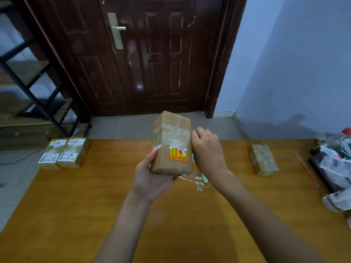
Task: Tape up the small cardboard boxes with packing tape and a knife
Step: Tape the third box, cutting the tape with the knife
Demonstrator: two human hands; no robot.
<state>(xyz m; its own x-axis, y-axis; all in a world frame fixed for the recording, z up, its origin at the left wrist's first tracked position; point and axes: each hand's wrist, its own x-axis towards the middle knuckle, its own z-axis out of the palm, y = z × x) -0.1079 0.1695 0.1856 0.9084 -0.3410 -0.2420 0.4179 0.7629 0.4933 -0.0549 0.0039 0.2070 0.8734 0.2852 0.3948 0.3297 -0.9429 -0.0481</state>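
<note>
A small cardboard box [171, 143] with clear tape and a red-and-yellow sticker is held upright above the middle of the orange table [95, 215]. My left hand [152, 177] grips its lower left corner from below. My right hand [207, 149] is against the box's right side, fingers curled at its edge. Below the box, crumpled bits of tape [195, 181] and a pale green handle [204, 178] lie on the table; the box hides the rest of them.
Two labelled boxes [64, 153] sit side by side at the table's far left corner. Another small box [264, 160] lies at the far right. A red stick [307, 169] and a heap of plastic bags [334, 164] crowd the right edge. A dark door stands behind.
</note>
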